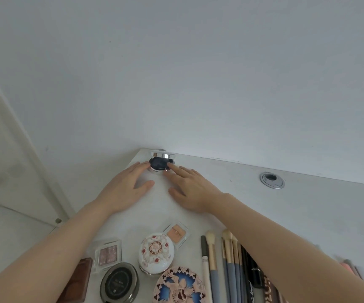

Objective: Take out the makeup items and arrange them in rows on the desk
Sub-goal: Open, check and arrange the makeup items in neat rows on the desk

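A round dark compact [159, 164] with a raised silver lid sits at the far left corner of the white desk [286, 211]. My left hand [125, 189] lies flat, its fingertips touching the compact's left side. My right hand [189, 189] lies flat too, its index fingertip touching the compact's right side. Near me lie a white ornate round case [156, 253], a peach square pan [176, 234], a pink glitter palette [108, 254], a black round compact [119, 283], a brown palette [78, 281] and a pink-and-blue patterned round case [180, 287].
Several brushes and pencils [227, 265] lie side by side at the lower right, partly under my right forearm. A silver cable grommet [272, 180] sits in the desk at the back right. The wall runs behind the desk; the desk's left edge drops to the floor.
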